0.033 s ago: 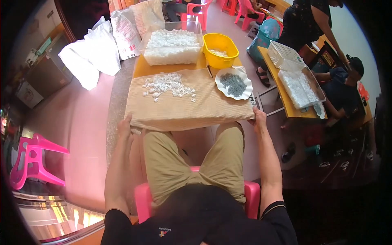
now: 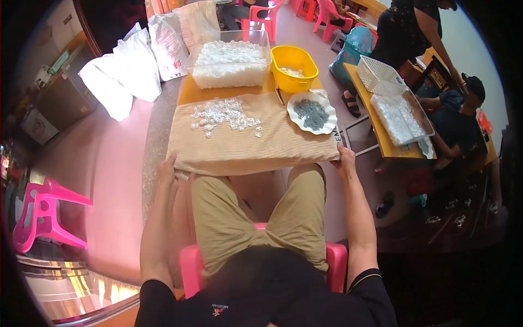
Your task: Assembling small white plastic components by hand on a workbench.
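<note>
A beige ribbed cloth (image 2: 245, 147) covers the near part of a small table, its front edge hanging over my knees. At its near left corner my left hand (image 2: 166, 170) grips the edge, fingers partly hidden. My right hand (image 2: 346, 159) holds the near right corner, thumb on top. Small white plastic pieces (image 2: 226, 113) lie scattered across the cloth's far left half. To their right stands a white scalloped plate (image 2: 294, 115) heaped with small dark grey pieces (image 2: 311, 112).
Behind the cloth stand a clear bin (image 2: 229, 82) full of white pieces and a yellow tub (image 2: 294, 82). White sacks (image 2: 136, 71) rest at the far left. On the right, people work by another table (image 2: 381, 131). A pink stool (image 2: 49, 215) is at left.
</note>
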